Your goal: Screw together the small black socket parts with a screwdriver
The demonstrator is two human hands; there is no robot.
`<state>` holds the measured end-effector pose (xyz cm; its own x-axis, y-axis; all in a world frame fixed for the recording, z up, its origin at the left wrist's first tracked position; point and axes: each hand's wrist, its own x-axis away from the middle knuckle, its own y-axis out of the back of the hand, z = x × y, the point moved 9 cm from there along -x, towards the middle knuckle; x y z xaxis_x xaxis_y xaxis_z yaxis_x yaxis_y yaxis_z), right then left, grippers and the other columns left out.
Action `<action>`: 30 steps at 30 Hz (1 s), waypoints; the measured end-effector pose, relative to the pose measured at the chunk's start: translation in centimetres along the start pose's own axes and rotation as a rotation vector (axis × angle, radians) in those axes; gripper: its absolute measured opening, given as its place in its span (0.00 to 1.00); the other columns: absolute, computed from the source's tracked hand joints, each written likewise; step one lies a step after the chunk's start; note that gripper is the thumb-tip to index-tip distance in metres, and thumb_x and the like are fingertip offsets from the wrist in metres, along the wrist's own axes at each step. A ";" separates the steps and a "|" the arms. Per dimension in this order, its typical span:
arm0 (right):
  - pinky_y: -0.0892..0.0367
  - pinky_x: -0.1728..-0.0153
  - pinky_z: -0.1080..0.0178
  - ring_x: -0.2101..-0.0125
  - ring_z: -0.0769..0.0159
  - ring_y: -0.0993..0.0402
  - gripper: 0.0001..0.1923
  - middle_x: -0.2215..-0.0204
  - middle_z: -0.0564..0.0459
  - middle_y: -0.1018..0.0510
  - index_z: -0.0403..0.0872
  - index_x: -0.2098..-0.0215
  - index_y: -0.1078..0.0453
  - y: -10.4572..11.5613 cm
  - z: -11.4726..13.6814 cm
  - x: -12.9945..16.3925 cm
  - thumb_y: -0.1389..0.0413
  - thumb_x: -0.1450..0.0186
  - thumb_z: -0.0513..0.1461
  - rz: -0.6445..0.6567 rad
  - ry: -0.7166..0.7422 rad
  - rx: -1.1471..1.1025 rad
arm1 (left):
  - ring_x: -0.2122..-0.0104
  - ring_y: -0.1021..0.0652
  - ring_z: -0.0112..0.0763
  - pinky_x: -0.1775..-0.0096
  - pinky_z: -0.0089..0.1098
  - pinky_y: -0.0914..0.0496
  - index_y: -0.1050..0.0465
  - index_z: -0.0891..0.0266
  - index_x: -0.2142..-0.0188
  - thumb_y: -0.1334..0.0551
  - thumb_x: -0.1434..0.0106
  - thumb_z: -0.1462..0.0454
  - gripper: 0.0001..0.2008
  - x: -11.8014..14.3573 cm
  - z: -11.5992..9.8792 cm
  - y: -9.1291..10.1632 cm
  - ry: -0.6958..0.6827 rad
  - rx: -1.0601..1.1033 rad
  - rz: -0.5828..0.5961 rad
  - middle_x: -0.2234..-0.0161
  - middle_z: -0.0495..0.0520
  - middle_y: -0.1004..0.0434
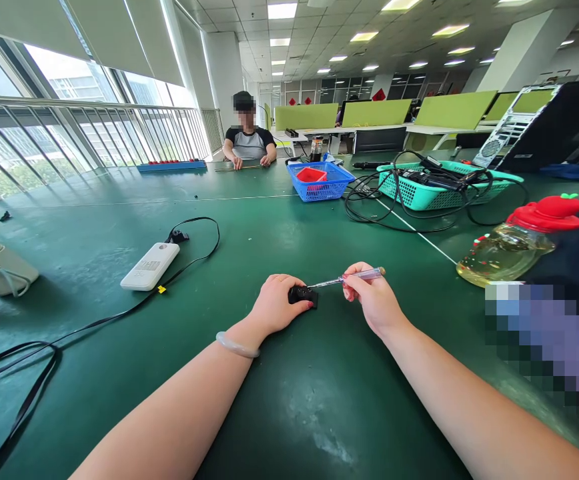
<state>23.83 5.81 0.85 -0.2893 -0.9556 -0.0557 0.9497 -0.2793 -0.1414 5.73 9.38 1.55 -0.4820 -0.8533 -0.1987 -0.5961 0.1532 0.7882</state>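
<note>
1. A wide green table [119, 267] fills the view, seen from the person's own head, with both bare forearms reaching in from the near edge.
2. The left hand [274, 303] is curled closed over a small black part [303, 295] and presses it down on the table near the middle of the near edge. A pale bangle [237, 346] sits on that wrist.
3. The right hand [372, 297] pinches a thin screwdriver [347, 278] between its fingers. The tip touches the black part.
4. To the left lie a white power bank [150, 266] and a black cable [69, 330] that runs toward the near left corner.
5. By the right edge lies a bottle [509, 253] with a red cap, tipped on its side.
6. Farther back stand a blue basket [319, 183] and a teal basket [434, 190] full of cables.
7. At the far edge another person [247, 137] sits with both hands on the table.
</note>
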 end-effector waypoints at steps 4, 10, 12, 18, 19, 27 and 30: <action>0.40 0.77 0.66 0.81 0.72 0.36 0.15 0.83 0.60 0.31 0.48 0.74 0.34 -0.1 0.4 0.1 0.35 0.49 0.47 0.002 0.030 0.031 | 0.48 0.25 0.45 0.42 0.46 0.33 0.22 0.58 0.58 0.28 0.44 0.61 0.14 0.0 0.0 0.0 0.008 -0.003 0.010 0.53 0.55 0.19; 0.40 0.78 0.66 0.82 0.73 0.36 0.16 0.83 0.60 0.31 0.49 0.75 0.34 0.2 0.3 0.1 0.34 0.49 0.48 -0.019 0.043 0.006 | 0.48 0.25 0.45 0.42 0.46 0.33 0.22 0.58 0.57 0.29 0.43 0.61 0.14 0.0 -0.1 0.0 0.001 -0.011 0.012 0.53 0.54 0.19; 0.40 0.78 0.66 0.82 0.72 0.37 0.15 0.84 0.60 0.31 0.49 0.76 0.34 0.2 0.4 0.1 0.34 0.49 0.47 -0.018 0.053 0.003 | 0.48 0.25 0.44 0.41 0.46 0.33 0.22 0.58 0.57 0.29 0.43 0.61 0.14 0.0 -0.1 -0.1 0.000 -0.011 0.020 0.53 0.54 0.19; 0.41 0.78 0.66 0.82 0.72 0.38 0.12 0.85 0.60 0.32 0.49 0.77 0.34 0.5 0.2 0.0 0.37 0.50 0.44 -0.041 0.056 0.025 | 0.47 0.26 0.44 0.41 0.46 0.34 0.22 0.57 0.55 0.30 0.41 0.60 0.14 -0.1 0.0 -0.3 -0.022 -0.017 0.022 0.52 0.53 0.19; 0.40 0.78 0.66 0.82 0.72 0.38 0.12 0.85 0.60 0.32 0.49 0.77 0.34 0.4 0.3 0.0 0.37 0.50 0.44 -0.039 0.057 0.025 | 0.47 0.26 0.44 0.41 0.46 0.34 0.22 0.57 0.55 0.30 0.41 0.61 0.14 -0.1 0.0 -0.3 -0.023 -0.018 0.020 0.52 0.53 0.19; 0.39 0.78 0.66 0.82 0.72 0.37 0.13 0.84 0.59 0.31 0.49 0.76 0.34 0.3 0.8 0.2 0.36 0.48 0.45 -0.021 0.100 0.025 | 0.47 0.26 0.44 0.41 0.46 0.34 0.22 0.57 0.55 0.29 0.42 0.61 0.14 0.0 0.1 -0.3 -0.012 -0.022 0.019 0.52 0.54 0.19; 0.39 0.78 0.66 0.82 0.72 0.37 0.14 0.84 0.59 0.32 0.49 0.76 0.34 0.2 0.6 0.1 0.35 0.48 0.47 -0.005 0.060 0.042 | 0.47 0.26 0.44 0.41 0.46 0.34 0.22 0.57 0.55 0.29 0.42 0.61 0.14 -0.1 0.1 -0.3 -0.011 -0.014 0.021 0.52 0.54 0.19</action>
<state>24.05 5.65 1.37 -0.2991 -0.9474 -0.1142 0.9522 -0.2886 -0.1003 5.89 9.47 1.24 -0.5015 -0.8444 -0.1882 -0.5767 0.1641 0.8003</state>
